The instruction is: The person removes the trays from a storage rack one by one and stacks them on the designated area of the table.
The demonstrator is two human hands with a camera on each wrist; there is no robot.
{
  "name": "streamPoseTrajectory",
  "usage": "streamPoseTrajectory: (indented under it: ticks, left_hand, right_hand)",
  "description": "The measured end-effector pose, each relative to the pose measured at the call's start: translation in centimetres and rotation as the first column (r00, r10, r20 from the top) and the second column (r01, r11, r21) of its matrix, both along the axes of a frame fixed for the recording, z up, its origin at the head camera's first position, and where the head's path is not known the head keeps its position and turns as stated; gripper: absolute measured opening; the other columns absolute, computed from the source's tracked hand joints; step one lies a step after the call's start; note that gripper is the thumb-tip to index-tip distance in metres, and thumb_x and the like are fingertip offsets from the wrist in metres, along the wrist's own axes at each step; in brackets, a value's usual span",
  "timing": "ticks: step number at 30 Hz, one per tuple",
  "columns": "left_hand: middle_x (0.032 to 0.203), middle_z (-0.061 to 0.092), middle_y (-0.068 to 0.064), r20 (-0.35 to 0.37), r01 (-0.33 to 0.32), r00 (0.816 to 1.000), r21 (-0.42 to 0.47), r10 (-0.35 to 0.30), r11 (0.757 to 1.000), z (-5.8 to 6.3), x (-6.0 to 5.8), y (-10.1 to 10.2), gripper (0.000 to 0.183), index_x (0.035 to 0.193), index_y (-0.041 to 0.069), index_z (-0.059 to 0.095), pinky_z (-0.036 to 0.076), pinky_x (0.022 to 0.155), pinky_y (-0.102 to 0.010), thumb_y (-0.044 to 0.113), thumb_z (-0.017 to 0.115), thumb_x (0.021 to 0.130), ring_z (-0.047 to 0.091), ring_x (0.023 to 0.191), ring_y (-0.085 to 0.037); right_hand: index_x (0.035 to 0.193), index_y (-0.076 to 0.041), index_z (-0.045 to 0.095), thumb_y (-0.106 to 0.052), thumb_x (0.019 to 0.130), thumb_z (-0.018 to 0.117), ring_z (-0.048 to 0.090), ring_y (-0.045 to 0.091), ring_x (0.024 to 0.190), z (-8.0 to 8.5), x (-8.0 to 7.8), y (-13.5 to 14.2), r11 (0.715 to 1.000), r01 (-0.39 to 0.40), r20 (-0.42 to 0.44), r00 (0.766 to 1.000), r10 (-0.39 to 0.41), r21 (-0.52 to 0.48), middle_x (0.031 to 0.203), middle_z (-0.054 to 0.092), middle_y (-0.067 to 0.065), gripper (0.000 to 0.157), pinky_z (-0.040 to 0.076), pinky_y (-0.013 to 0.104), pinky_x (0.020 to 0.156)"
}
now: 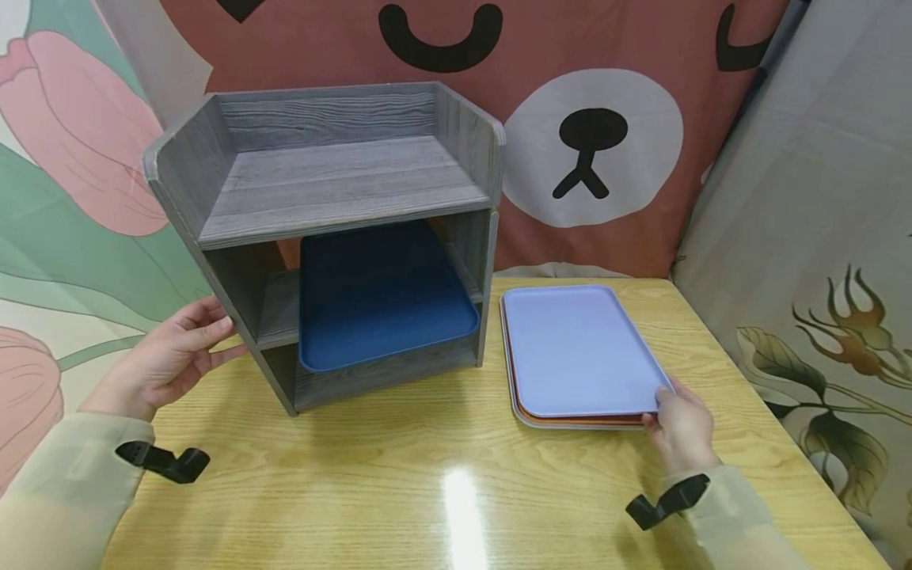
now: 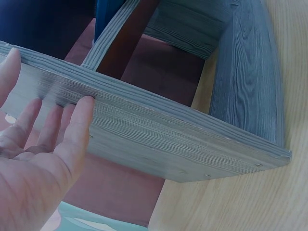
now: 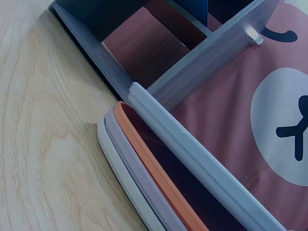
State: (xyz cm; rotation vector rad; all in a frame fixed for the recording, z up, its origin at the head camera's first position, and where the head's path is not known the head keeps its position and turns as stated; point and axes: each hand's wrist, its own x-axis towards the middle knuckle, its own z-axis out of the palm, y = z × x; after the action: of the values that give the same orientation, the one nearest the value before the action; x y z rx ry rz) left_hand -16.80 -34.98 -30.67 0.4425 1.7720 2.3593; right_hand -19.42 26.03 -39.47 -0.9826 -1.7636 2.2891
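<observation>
My right grip pinches the lavender tray by its near right corner, one edge raised off the orange tray stacked beneath it on the surface. My left grip, spread loosely, touches the outer side of the grey shelf unit. A dark blue tray slants out below that unit's top board.

Arms wide apart; left hand loosely extended, right hand pinching.
</observation>
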Motion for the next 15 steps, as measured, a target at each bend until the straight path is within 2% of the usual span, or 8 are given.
streamPoseTrajectory:
  ticks: [7,12,15]
  left_hand:
    - [0.125,0.056,-0.001,0.001,-0.002,1.0,0.0,0.002,1.0,0.0,0.1,0.1,0.042,0.138,0.015,0.047,0.054,0.088,-0.033,-0.003,0.04,0.101,0.061,0.11,-0.014]
    - [0.125,0.056,0.0,0.006,-0.011,1.0,-0.004,0.011,1.0,0.1,0.1,0.1,0.041,0.138,0.016,0.047,0.054,0.088,-0.033,-0.002,0.041,0.101,0.061,0.11,-0.013]
    - [0.124,0.056,0.0,0.004,-0.012,1.0,-0.005,0.012,1.0,0.0,0.1,0.1,0.041,0.137,0.016,0.048,0.054,0.088,-0.033,-0.002,0.041,0.101,0.061,0.109,-0.013]
  right_hand:
    - [0.155,-0.015,0.015,-0.012,0.103,0.033,0.05,0.005,0.083,0.0,0.4,0.8,0.994,-0.11,-0.011,0.994,0.11,-0.003,0.158,0.013,0.013,0.055,0.05,0.017,0.056]
    - [0.155,-0.017,0.008,-0.011,0.103,0.032,0.05,0.004,0.086,0.1,0.5,1.4,0.982,-0.187,-0.011,0.982,0.187,-0.027,0.159,0.005,0.011,0.058,0.052,0.019,0.061]
    - [0.155,-0.015,0.005,-0.009,0.102,0.031,0.051,0.003,0.085,0.2,0.5,1.8,0.971,-0.24,-0.015,0.971,0.24,0.0,0.159,0.003,0.013,0.059,0.053,0.019,0.063]
